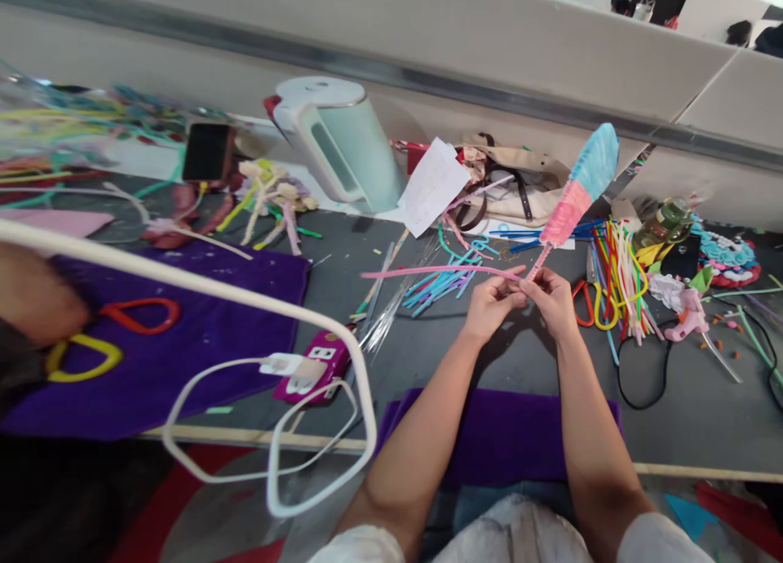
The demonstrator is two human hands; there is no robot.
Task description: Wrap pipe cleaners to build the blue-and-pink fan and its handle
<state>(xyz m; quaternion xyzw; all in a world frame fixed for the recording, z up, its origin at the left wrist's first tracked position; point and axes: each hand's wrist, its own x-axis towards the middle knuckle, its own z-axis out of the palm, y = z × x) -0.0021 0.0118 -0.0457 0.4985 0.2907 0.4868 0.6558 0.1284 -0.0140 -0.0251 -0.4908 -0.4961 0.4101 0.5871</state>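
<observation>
My left hand (491, 303) pinches a long pink pipe cleaner (428, 272) whose loose end reaches out to the left. In my right hand (554, 300) is the wrapped stem of a feather-shaped fuzzy piece (578, 194), pink below and light blue at the tip, tilted up to the right. Both hands meet at the bottom of that stem, fingers closed, and the fingertips partly hide where the pink strand joins it. Under my forearms lies a folded purple cloth (507, 436). Just left of my hands are cut blue pipe cleaners (449, 281).
A kettle (367, 147) stands behind, near a paper sheet (434, 186). Left are a power strip (315, 367), a looping white cable (367, 383), a phone (208, 152) and another person's arm (42, 298). Coloured pipe cleaners (624, 269), scissors (605, 306) and a pink glue gun (690, 314) lie right.
</observation>
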